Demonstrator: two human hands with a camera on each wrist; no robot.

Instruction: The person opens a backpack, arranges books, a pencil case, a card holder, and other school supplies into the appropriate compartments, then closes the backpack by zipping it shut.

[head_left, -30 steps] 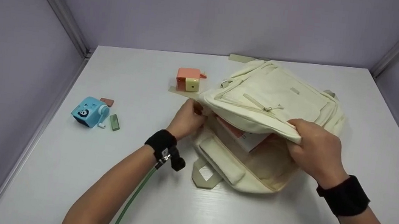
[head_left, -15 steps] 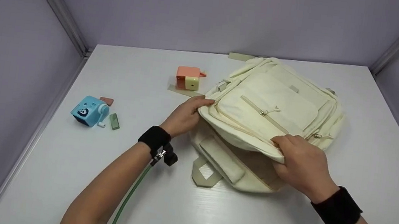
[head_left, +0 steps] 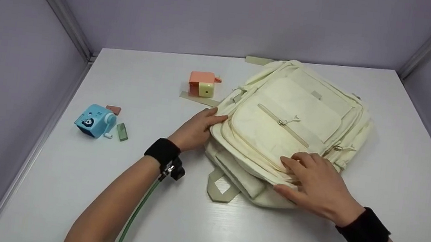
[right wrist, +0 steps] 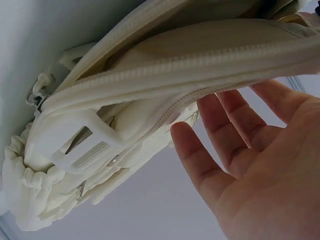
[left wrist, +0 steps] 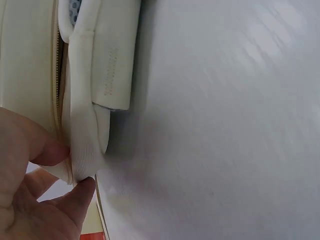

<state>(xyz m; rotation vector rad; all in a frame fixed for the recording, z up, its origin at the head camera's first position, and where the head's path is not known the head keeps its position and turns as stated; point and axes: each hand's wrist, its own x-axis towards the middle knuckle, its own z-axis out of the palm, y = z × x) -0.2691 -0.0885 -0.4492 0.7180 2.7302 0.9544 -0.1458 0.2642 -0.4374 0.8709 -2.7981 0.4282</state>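
Observation:
A cream backpack lies on the table with its front pocket facing up; its top flap now droops over the main opening. At its left corner my left hand pinches the fabric beside the zipper, as the left wrist view shows. Near the front edge my right hand has its fingers spread and loosely bent, the fingertips against the flap and the thumb by its rim. In the right wrist view the unzipped edge passes just above the fingers. The inside of the bag is mostly hidden.
An orange and yellow pencil sharpener stands behind the left hand. Further left are a blue crank pencil sharpener, a green eraser and a reddish eraser. A beige strap loop sticks out in front. Walls border the table.
The flap has come down over the opening, hiding the book seen inside before. My right hand has lowered with it and loosened its grip. My left hand has shifted slightly toward the front.

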